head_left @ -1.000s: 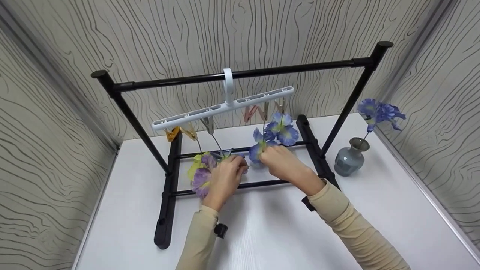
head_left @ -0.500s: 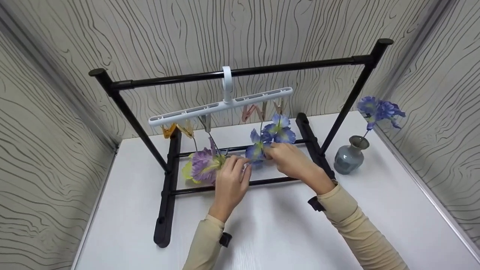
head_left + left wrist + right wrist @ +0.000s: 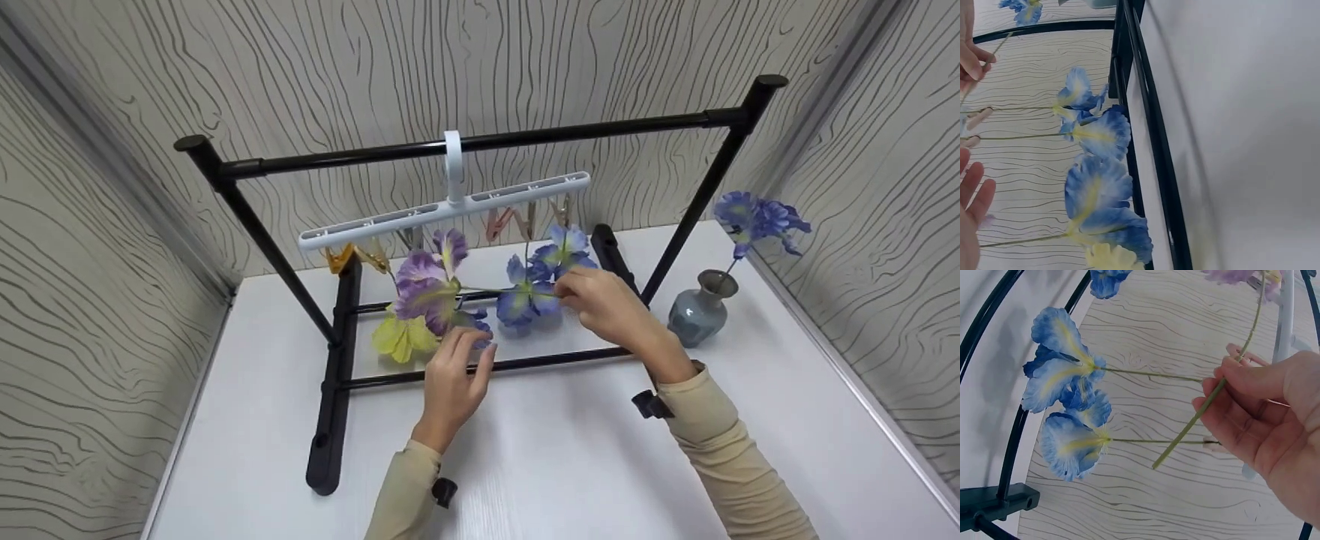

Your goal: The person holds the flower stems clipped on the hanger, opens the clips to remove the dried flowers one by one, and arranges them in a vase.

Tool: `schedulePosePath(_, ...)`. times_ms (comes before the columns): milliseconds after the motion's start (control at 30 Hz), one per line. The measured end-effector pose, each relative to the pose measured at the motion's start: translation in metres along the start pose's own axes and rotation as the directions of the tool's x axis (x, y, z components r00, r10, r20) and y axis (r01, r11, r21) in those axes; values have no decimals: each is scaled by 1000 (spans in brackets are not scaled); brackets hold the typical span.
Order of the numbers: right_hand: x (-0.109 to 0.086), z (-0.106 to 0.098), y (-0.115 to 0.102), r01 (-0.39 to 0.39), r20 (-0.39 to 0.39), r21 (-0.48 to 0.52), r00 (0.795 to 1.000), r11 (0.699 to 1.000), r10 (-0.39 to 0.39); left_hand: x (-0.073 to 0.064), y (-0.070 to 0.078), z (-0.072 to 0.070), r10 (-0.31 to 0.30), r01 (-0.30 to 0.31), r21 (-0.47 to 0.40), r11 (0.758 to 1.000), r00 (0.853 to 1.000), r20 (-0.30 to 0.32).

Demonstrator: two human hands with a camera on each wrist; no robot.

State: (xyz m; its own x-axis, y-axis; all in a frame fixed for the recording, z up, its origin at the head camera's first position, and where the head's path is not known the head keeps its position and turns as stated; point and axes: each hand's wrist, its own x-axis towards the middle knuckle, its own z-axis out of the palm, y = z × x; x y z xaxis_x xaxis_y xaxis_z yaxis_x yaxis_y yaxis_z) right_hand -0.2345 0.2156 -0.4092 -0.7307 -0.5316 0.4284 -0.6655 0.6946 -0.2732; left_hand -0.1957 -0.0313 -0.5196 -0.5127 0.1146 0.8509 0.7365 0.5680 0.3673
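My right hand (image 3: pixel 611 311) pinches the green stem (image 3: pixel 1190 422) of a purple artificial flower (image 3: pixel 427 292) between thumb and fingers. The stem lies nearly level in the head view, its bloom pointing left, below the white hanger (image 3: pixel 450 214). Beneath that bloom, my left hand (image 3: pixel 454 382) has its fingers loosely bent and holds nothing. A blue flower (image 3: pixel 1098 197) hangs head down close to the left fingers, partly hidden by them in the head view. Beside it hangs a yellow flower (image 3: pixel 401 337). Two more blue flowers (image 3: pixel 1075 444) hang near my right hand.
The hanger hooks over the top bar (image 3: pixel 570 137) of a black rack, with several clothespins (image 3: pixel 345 260) along it. A grey-blue vase (image 3: pixel 697 311) with a blue-violet flower (image 3: pixel 761 225) stands right of the rack. Lower rails (image 3: pixel 555 361) cross close to both hands.
My right hand has moved right, drawing the purple flower up from beside my left hand. The left hand has dropped slightly, and the yellow flower shows more fully.
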Motion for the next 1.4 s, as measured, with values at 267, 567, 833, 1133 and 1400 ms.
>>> schedulePosePath(267,-9,-11,12,-10,-136,123,990,992,27,-2,-8,-2,-97,98,25,995,995,-12)
schedulePosePath(567,-28,-20,25,-69,-288,202,949,977,127,5,-13,-10,-190,189,-26,982,981,-27)
schedulePosePath(833,-47,-31,32,-282,-278,347,880,895,385,12,-20,-17,-260,256,-61,965,963,-73)
schedulePosePath(1133,-61,-44,57,-175,-403,541,805,823,436,24,-19,-14,-403,394,-104,913,910,-93)
schedulePosePath(1400,-70,-51,83,-108,-448,702,701,704,555,39,-19,-9,-466,444,-160,881,873,-141)
